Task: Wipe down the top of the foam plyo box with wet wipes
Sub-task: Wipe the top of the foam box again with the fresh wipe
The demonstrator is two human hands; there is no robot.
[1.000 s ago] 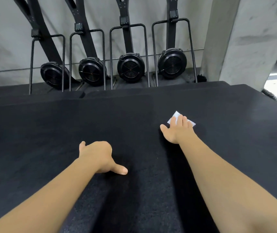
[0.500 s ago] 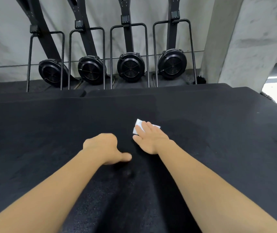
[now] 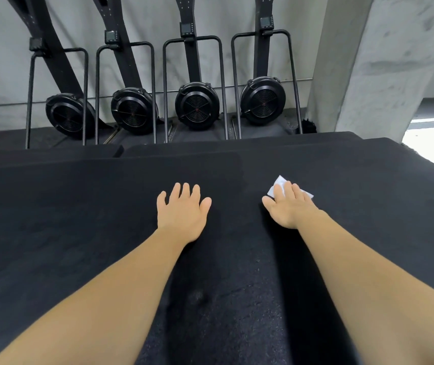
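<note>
1. The foam plyo box (image 3: 79, 233) in front of you has a broad, flat, matte black top with a fine grainy texture and rounded corners at its far edge. A small shallow dent shows in the surface between your forearms.
2. The wet wipe (image 3: 278, 183) is a thin white sheet lying flat on the box top, right of centre. Two of its corners poke out past your fingertips.
3. Your right hand (image 3: 289, 209) lies palm down on the wipe, fingers straight and together, pressing it to the foam without gripping it.
4. Your left hand (image 3: 181, 212) rests flat on the bare foam, released, fingers spread, holding nothing. It is beside the right hand and clear of the wipe.
5. Beyond the box, four black rowing machines (image 3: 197, 106) stand upright against a rough grey concrete wall (image 3: 0, 75), each showing a round, ribbed flywheel housing and a thin metal tube frame. A grey concrete pillar (image 3: 368, 61) stands to the right.
</note>
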